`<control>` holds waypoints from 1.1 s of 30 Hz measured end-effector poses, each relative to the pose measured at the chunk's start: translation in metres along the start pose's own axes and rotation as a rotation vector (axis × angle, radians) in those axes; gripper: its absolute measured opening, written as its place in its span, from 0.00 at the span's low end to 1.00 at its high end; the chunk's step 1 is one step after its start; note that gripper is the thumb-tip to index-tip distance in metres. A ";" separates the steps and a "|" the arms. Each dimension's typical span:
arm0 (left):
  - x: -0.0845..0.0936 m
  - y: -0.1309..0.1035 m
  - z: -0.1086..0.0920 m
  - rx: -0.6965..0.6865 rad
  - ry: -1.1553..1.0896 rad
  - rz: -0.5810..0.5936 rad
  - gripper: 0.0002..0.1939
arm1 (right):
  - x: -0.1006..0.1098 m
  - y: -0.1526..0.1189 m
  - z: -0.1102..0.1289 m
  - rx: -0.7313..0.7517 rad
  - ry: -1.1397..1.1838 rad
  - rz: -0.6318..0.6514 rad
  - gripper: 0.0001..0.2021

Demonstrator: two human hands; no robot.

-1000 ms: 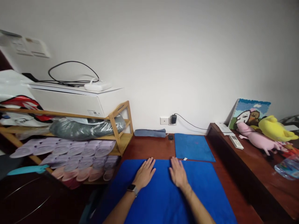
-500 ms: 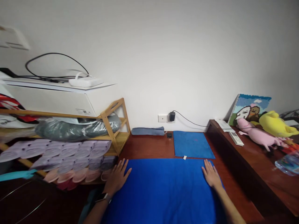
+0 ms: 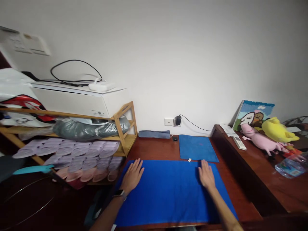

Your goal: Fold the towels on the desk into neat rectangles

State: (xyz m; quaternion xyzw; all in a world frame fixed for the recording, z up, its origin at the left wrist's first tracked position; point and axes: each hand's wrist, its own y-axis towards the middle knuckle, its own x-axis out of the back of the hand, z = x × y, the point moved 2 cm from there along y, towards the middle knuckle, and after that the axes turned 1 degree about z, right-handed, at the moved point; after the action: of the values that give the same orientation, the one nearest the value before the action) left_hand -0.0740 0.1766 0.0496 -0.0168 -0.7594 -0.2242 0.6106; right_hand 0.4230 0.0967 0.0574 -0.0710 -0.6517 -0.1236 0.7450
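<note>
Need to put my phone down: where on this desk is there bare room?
Bare desk shows between the grey-blue cloth, the smaller blue cloth and the large blue cloth; another strip lies right of the large blue cloth. It's crowded around the plush toys and bottle, and on the slipper rack.

Legible text: 0 | box label (image 3: 98, 113) — print too small | bottle label (image 3: 290, 168) — blurred

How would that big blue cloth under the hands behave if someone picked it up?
The big blue cloth would probably droop rather than stay stiff, since faint creases show in it. It looks thin, lying nearly flat on the table, so it is likely light for its size.
</note>
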 end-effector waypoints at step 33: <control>0.004 -0.053 -0.144 -0.230 -0.124 0.048 0.27 | -0.015 -0.081 0.090 0.289 0.150 -0.059 0.32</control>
State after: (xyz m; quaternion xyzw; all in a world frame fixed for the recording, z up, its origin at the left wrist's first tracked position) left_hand 0.0420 0.0759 0.0586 -0.1186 -0.7643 -0.2937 0.5616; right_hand 0.3126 0.0444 0.0504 0.0658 -0.6070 -0.0554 0.7900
